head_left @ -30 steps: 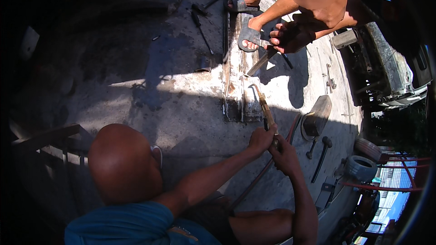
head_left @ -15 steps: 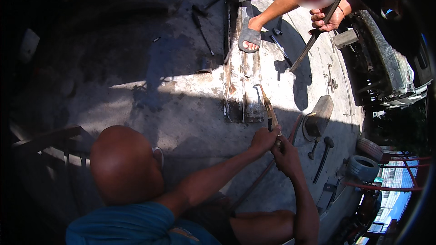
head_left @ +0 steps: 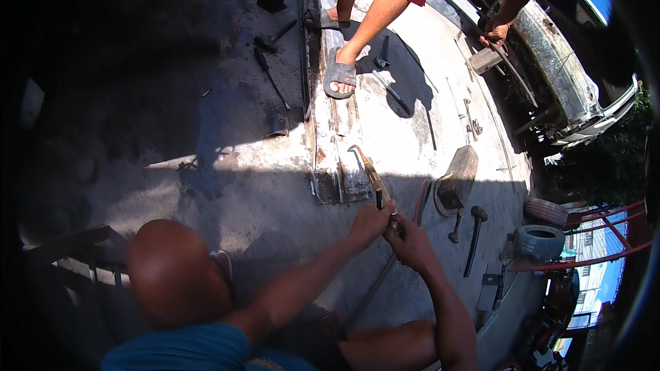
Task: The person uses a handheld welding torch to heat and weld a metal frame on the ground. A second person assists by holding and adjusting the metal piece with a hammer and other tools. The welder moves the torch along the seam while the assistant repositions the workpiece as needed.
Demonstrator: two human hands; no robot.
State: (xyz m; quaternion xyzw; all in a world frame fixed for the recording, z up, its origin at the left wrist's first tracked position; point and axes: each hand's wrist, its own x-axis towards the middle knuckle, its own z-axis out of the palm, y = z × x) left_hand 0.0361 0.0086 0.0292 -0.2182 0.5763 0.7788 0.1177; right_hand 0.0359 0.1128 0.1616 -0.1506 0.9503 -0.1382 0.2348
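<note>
A brass gas torch is gripped by both my hands, its bent tip angled up over the near end of a long rusty metal channel. A thin bluish streak at the tip looks like a flame. My left hand is closed round the torch handle. Just behind it, my right hand is closed at the rear of the torch, by the valves, which its fingers partly hide. A reddish hose runs back from there toward my legs.
Another person's sandalled foot stands on the channel; that person's hand holds a metal bar. Hammers, a wooden block, a screwdriver and a chisel-like rod lie around. Tyres and a vehicle body are at right.
The other person's bar has swung away from beside the channel to the right, near the vehicle body. The view has shifted slightly. My hands keep the same hold on the torch.
</note>
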